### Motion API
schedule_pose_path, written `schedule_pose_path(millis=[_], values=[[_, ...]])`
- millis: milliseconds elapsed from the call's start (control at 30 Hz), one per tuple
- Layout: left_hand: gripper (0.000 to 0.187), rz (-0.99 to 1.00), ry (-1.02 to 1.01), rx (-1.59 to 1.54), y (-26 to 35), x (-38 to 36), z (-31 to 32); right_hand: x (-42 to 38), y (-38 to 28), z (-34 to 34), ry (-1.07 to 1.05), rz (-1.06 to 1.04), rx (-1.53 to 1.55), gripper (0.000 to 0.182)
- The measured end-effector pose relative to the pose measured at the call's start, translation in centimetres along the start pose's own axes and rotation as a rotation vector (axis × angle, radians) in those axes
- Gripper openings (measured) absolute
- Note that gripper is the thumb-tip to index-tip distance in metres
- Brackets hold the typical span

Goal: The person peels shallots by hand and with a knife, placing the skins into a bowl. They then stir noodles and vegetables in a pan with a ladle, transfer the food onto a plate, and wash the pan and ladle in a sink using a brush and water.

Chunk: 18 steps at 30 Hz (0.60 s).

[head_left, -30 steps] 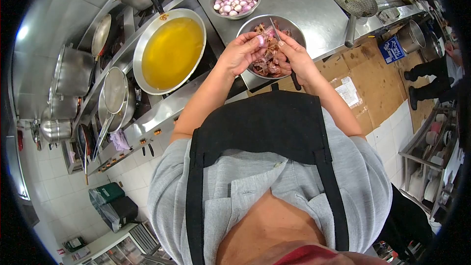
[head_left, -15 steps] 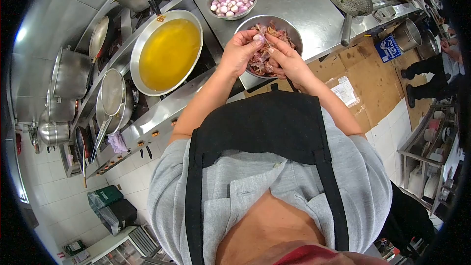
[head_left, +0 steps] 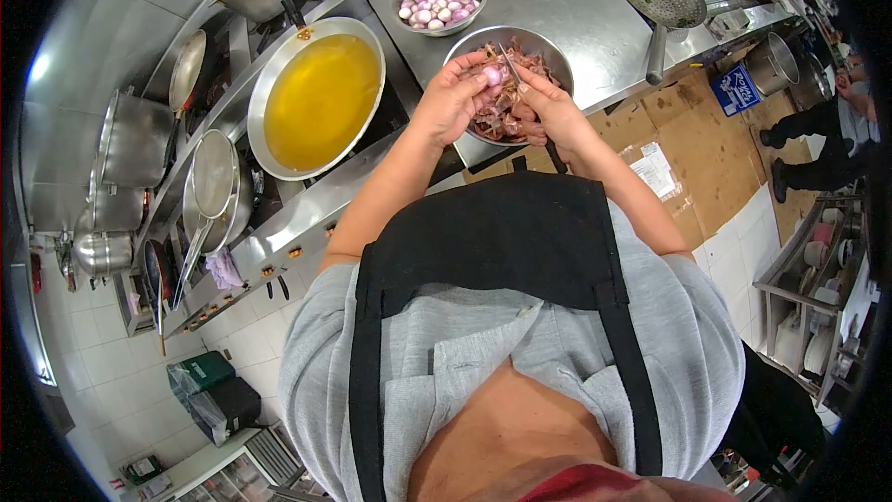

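Shallot (head_left: 492, 75) is sitting pinched in the left hand (head_left: 452, 100) above the bowl of peelings (head_left: 550, 49) — the right hand (head_left: 550, 112) is gripping a knife (head_left: 510, 63), blade touching it.

White tiled floor (head_left: 260, 339), cardboard sheets (head_left: 706, 158), steel counter (head_left: 557, 0).

Single head-worn fisheye view, looking steeply down over the wearer's apron (head_left: 502, 232); steel counter (head_left: 567, 0) near at 12 o'clock, stove with oil pan (head_left: 321, 98) toward 10 o'clock, tiled floor at the lower frame edges.
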<state>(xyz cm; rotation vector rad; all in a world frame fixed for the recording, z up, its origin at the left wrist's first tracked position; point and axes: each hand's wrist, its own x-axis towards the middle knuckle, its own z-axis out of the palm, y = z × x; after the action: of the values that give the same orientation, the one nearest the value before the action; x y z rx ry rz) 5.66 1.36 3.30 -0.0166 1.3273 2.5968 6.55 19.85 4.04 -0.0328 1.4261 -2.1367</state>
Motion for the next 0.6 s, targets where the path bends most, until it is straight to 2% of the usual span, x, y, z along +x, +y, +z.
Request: schedule_pose_path(millis=[133,233,300,533,600], values=[[0.032,-0.126,-0.033,-0.105,0.5,-0.1,-0.3,-0.5,-0.2,0.0,-0.057,0.041,0.082,0.043],[0.034,-0.084,-0.037,0.018,-0.7,0.6,-1.4,-0.6,-0.2,0.2,-0.038,0.03,0.069,0.043],[0.034,-0.082,-0.041,0.037,-0.5,0.3,-1.0,-0.2,0.2,0.1,0.034,-0.07,-0.011,0.043],[0.03,-0.048,0.017,0.126,-0.4,-0.1,-1.1,-0.8,-0.8,-0.5,0.095,-0.075,-0.048,0.045],[0.029,-0.04,0.021,0.144,-0.6,0.2,-1.3,-1.1,-0.8,0.6,0.172,-0.061,-0.201,0.045]])
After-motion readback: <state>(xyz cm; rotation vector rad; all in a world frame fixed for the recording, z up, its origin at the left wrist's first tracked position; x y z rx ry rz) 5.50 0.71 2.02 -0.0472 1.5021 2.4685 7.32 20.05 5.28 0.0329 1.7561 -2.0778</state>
